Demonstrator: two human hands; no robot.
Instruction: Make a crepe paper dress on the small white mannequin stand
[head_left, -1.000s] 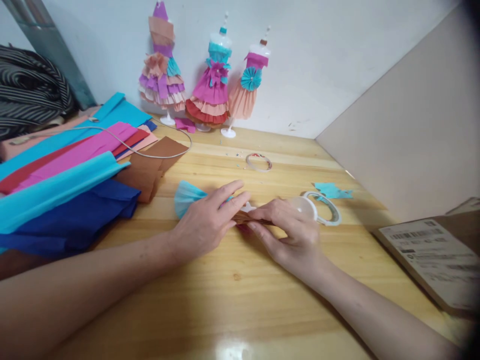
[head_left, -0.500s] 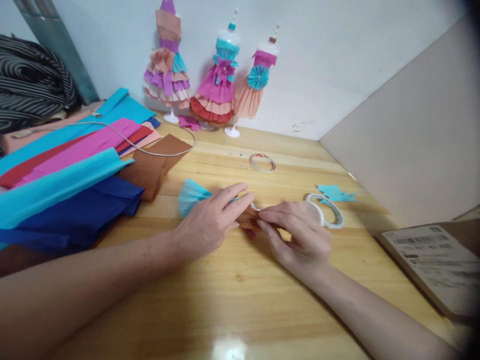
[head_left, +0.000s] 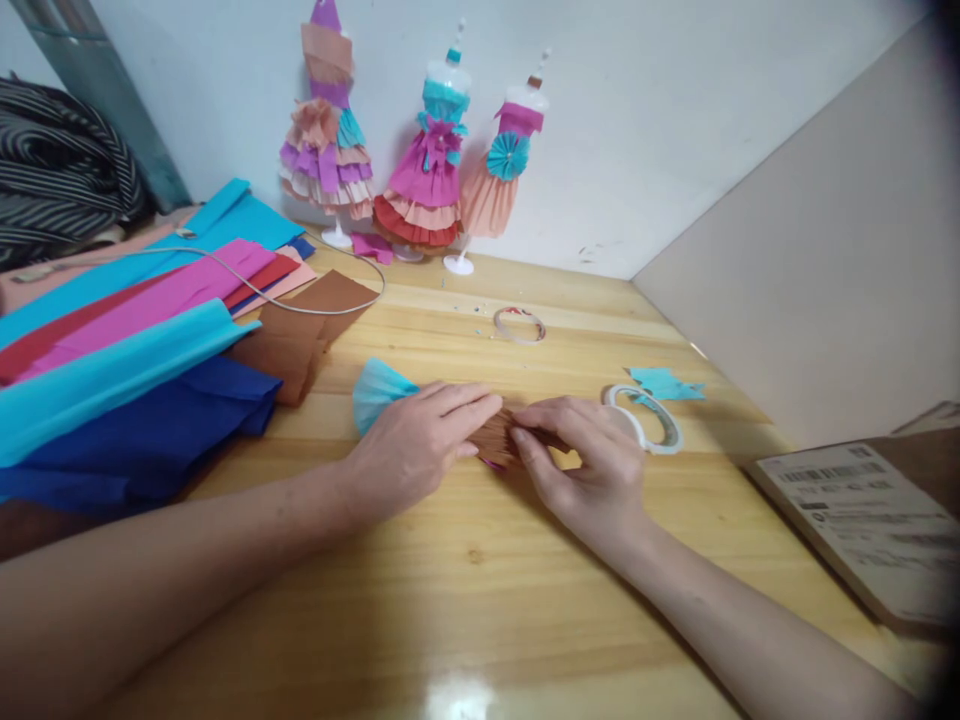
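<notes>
Under my left hand (head_left: pixel 424 440) lies a piece of crepe-paper work with a pale blue pleated fan (head_left: pixel 379 393) flaring out on the left. My left fingers are together and closed over its middle, which they hide. Pleated brown crepe paper (head_left: pixel 493 437) shows between my hands, with a bit of magenta under its lower edge. My right hand (head_left: pixel 589 455) pinches the right side of the brown paper between thumb and fingers. A white round disc (head_left: pixel 628 424) sticks out behind my right hand, partly hidden.
Three small dress forms in paper dresses (head_left: pixel 508 185) stand by the wall. Sheets of coloured crepe paper (head_left: pixel 135 400) and a grey cord (head_left: pixel 315 310) lie left. A clear tape ring (head_left: pixel 519 325), white tape roll (head_left: pixel 667 430), blue scrap (head_left: pixel 666 383) and cardboard box (head_left: pixel 862 530) are also there.
My left fingers have come closer together and lie flatter over the paper. More of the pleated brown paper shows between my hands. My right hand still pinches it.
</notes>
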